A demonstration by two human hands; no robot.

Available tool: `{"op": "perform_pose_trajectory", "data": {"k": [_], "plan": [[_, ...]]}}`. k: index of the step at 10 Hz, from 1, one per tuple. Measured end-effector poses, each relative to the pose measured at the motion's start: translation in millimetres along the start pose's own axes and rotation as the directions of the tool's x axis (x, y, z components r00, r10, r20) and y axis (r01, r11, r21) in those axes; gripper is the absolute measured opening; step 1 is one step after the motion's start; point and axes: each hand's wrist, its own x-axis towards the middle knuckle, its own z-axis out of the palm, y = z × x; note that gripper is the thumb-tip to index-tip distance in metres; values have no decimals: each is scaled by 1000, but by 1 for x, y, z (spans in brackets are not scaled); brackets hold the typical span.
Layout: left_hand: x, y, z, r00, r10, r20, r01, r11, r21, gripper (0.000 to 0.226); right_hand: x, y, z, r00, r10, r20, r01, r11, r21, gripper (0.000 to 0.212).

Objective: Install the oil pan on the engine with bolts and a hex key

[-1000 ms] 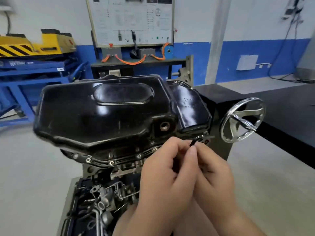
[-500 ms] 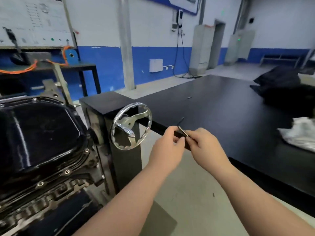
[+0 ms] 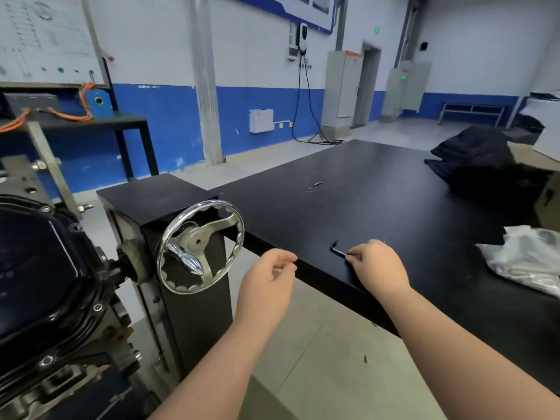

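The black oil pan (image 3: 33, 268) sits on the engine (image 3: 60, 368) at the far left, with bolts visible along its rim. My right hand (image 3: 378, 271) pinches a small black hex key (image 3: 337, 249) just over the near edge of the black table (image 3: 378, 207). My left hand (image 3: 268, 280) hangs in the air beside the table edge, fingers loosely curled and holding nothing. A small loose bolt (image 3: 316, 184) lies farther back on the table.
A chrome handwheel (image 3: 200, 247) on the engine stand's black column (image 3: 157, 201) sits between the engine and my hands. A clear plastic bag (image 3: 527, 259) lies at the table's right, with a black bag (image 3: 481, 159) behind it.
My view swung right, away from the oil pan to the table. My hands parted; the right one carried the hex key over the table edge and the left one let go.
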Motion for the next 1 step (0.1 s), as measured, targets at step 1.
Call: {"op": "perform_pose_trajectory", "data": {"k": [1], "plan": [[-15,25,-18,980,127,-153,-151,976,-159,23,-3,-2,-4,997,20,-79,-16,999,50,27]]}}
